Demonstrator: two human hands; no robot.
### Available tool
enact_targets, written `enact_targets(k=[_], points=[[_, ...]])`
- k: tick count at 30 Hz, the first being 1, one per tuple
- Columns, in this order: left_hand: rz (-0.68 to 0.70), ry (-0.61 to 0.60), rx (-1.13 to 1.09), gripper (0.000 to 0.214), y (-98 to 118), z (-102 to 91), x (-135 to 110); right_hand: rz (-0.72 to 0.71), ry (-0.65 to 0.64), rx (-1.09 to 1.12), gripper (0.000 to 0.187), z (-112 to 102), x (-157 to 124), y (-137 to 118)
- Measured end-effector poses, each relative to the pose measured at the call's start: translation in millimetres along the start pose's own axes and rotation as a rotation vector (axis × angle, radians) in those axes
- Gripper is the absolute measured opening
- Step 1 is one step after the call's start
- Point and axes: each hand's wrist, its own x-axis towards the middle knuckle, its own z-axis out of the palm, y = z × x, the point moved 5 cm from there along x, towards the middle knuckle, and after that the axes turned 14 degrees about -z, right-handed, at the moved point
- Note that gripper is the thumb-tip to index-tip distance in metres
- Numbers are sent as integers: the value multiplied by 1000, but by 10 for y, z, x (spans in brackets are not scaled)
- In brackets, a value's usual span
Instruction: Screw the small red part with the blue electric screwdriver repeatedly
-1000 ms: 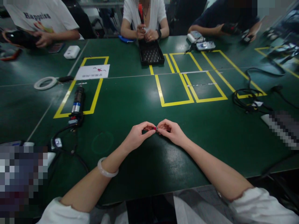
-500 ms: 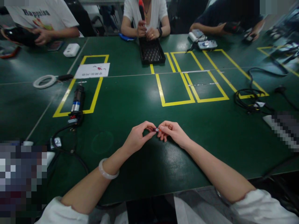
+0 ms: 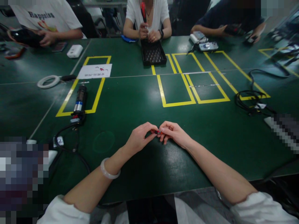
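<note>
Just above the near part of the green table [image 3: 130,102], my two hands meet fingertip to fingertip. Between them is a small red and silver piece [image 3: 159,132], too tiny to name and partly covered by fingers. My left hand [image 3: 142,135] pinches its left end between thumb and fingers. From the other side, the thumb and index finger of my right hand [image 3: 174,133] close on the piece, with the lower fingers loosely curled. A pale bracelet [image 3: 109,169] circles my left wrist.
On the left, a black and silver cylindrical device [image 3: 79,101] with a cable lies across yellow tape, near a white card [image 3: 95,71]. Opposite, a person holds a red screwdriver-like tool [image 3: 143,12] over a black tray [image 3: 154,56] of small parts. Coiled black cable [image 3: 249,101] lies right.
The small piece has turned a little, and my fingertips have closed in around it. The whole view has shifted slightly.
</note>
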Motion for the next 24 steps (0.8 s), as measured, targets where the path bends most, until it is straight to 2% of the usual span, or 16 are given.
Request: enact_targets(k=[4, 6, 8, 10, 13, 16, 18, 20, 24], points=[[-29, -34, 127, 19, -9, -111, 27, -57, 0, -44, 30, -35, 26, -12], [-62, -5, 246, 26, -98, -309, 46, -106, 21, -110, 30, -85, 43, -20], [-137, 82, 392, 35, -305, -626, 41, -160, 44, -233, 30, -141, 53, -36], [-269, 206, 551, 48, -652, -1028, -17, -223, 41, -406, 28, -174, 54, -68], [-559, 384, 736, 77, -1349, -1662, -221, -288, 7, -639, 20, -170, 45, -112], [-800, 419, 748, 103, -2005, -2103, -453, -339, -14, -728, 16, -147, 39, -146], [-846, 370, 731, 116, -2279, -2242, -534, -365, -26, -735, 15, -136, 37, -163], [-842, 340, 724, 120, -2395, -2304, -562, -385, -39, -743, 15, -129, 36, -180], [-773, 313, 745, 116, -2312, -2294, -537, -395, -44, -777, 15, -131, 31, -203]])
